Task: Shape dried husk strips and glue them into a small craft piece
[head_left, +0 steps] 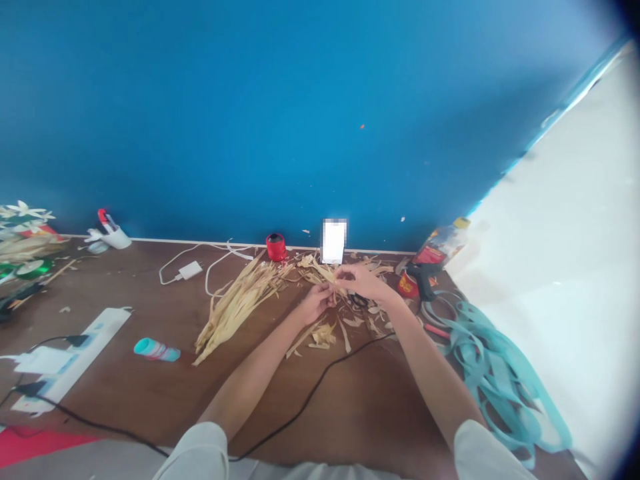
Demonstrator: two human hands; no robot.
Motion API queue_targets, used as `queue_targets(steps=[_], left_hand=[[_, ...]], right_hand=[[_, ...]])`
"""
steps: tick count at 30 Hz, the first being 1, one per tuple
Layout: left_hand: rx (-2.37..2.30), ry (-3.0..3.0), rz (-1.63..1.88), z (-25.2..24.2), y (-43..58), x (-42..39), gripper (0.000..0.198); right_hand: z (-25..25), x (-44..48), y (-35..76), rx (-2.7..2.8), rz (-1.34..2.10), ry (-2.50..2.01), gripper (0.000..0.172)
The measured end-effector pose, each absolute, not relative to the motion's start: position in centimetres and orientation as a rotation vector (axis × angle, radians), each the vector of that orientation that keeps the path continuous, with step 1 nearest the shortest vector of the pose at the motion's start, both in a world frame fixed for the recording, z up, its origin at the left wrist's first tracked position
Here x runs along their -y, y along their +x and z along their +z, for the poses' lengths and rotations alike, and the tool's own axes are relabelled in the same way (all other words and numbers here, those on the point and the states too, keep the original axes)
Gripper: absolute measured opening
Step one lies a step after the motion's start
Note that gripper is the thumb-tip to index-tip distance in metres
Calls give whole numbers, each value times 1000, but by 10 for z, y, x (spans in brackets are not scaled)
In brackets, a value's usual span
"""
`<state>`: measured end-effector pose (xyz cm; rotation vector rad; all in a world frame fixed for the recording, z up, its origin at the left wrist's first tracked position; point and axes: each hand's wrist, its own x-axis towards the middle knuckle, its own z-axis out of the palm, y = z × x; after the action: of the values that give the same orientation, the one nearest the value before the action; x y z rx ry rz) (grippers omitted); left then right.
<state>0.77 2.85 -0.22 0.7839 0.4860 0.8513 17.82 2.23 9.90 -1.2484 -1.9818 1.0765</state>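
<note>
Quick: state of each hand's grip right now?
Left hand: curled; whether closed on anything cannot be told.
Right hand: bent near dried husk strips; open or closed cannot be told.

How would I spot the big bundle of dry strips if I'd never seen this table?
On the brown table, look left of the person's left hand. The bundle of dry strips slants there, far end near the red roll. Unlike the scattered scraps, it is one long, straw-coloured sheaf.
</note>
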Motion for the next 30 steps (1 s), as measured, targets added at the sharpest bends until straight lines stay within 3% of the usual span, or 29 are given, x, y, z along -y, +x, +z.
queue_targets(steps=[30], left_hand=[[-562,733,895,-2,11,-26,25]], right_hand=[[100,-18,178,1949,1122,-1248,22]])
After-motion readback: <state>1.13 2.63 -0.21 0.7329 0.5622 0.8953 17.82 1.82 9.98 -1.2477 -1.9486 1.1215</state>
